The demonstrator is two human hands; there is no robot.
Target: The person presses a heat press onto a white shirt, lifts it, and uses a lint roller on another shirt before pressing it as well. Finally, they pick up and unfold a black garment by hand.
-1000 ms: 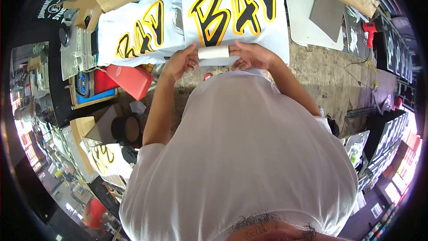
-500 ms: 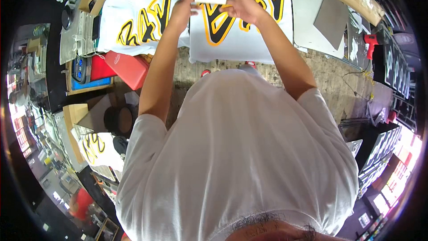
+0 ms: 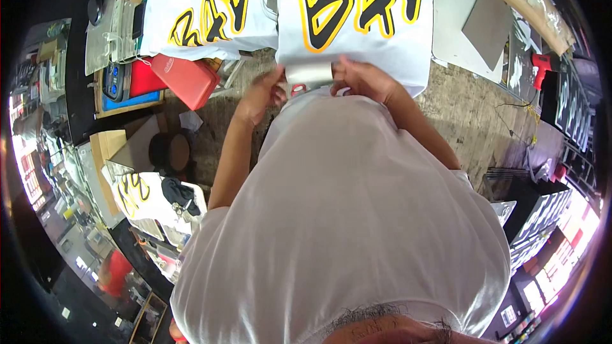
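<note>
In the head view, the left hand (image 3: 262, 93) and the right hand (image 3: 358, 78) each pinch one end of a white roll (image 3: 308, 72). It is held level between them, at the near hem of a printed shirt (image 3: 382, 51) lying on the counter (image 3: 472, 102). The roll looks light, stiff and smooth, so its ends seem the surest places to hold. A red case (image 3: 186, 79) lies out past the left hand.

3 white shirts w/ blk-yellow print: top-L shirt (image 3: 191, 0), top-R shirt (image 3: 382, 51), lower-L shirt (image 3: 143, 200). 1 white roll (image 3: 308, 72). 2 hands: L hand (image 3: 261, 95), R hand (image 3: 360, 79). 1 red case (image 3: 185, 79), 1 red tool (image 3: 542, 67).
</note>
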